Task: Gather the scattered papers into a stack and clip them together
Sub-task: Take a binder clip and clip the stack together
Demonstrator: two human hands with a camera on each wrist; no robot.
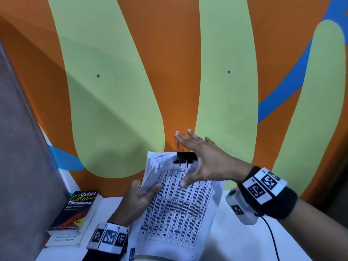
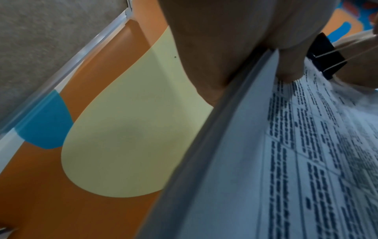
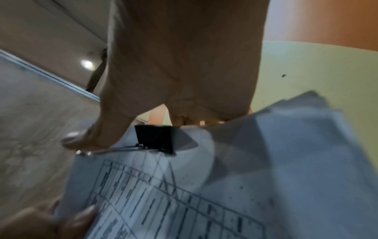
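A stack of printed papers (image 1: 175, 208) with a table on its top sheet is held up above the white table. My left hand (image 1: 139, 196) grips the stack's left edge, thumb (image 2: 286, 67) on top. A black binder clip (image 1: 186, 156) bites the stack's top edge, one wire handle folded down on the page, the other standing up. My right hand (image 1: 199, 162) is spread flat behind and beside the clip, holding nothing. In the right wrist view its thumb (image 3: 77, 139) lies right at the tip of the folded handle beside the clip (image 3: 155, 139).
Two books lie stacked at the left, the upper one an Oxford Colour Thesaurus (image 1: 75, 210). A grey partition (image 1: 22, 147) rises on the left. The orange and green wall (image 1: 169, 72) is close behind the white table (image 1: 244, 242). A black cable (image 1: 273, 238) hangs from my right wrist.
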